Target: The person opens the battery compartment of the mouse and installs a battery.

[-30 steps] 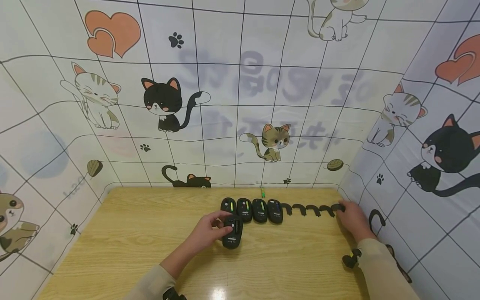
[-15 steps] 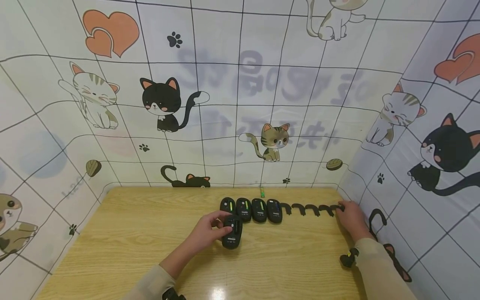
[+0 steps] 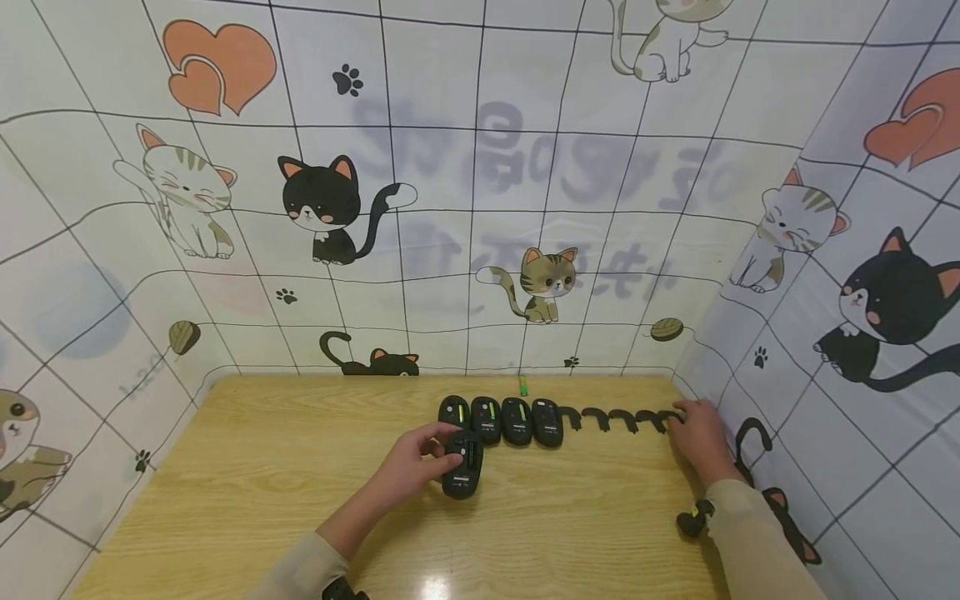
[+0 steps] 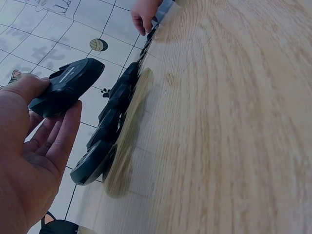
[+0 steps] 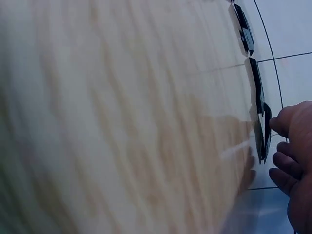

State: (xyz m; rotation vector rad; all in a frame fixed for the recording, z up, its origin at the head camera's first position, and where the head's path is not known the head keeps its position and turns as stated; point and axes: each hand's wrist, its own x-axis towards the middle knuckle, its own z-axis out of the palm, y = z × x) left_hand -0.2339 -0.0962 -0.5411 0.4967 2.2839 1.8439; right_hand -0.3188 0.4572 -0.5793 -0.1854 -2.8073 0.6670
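Observation:
My left hand [image 3: 422,457] holds a black computer mouse [image 3: 462,468], underside showing, between thumb and fingers. In the left wrist view the mouse [image 4: 68,86] is raised above the table. Behind it, several more black mice [image 3: 517,422] form a row, some with a yellow-green battery visible in their undersides. A line of small curved black covers [image 3: 595,418] continues to the right. At its far end my right hand [image 3: 701,435] has its fingertips on the last cover [image 3: 670,415]. The right wrist view shows a fingertip against that cover [image 5: 267,127]; its far side is hidden.
A small green-and-yellow battery [image 3: 523,387] lies behind the mice at the table's back edge. The wood-grain table [image 3: 300,467] meets a cat-print sheet [image 3: 442,192] at the back. The same kind of sheet stands close beside my right arm.
The view has shifted very slightly. Both hands, the held mouse and the row of mice and covers stay in the same places.

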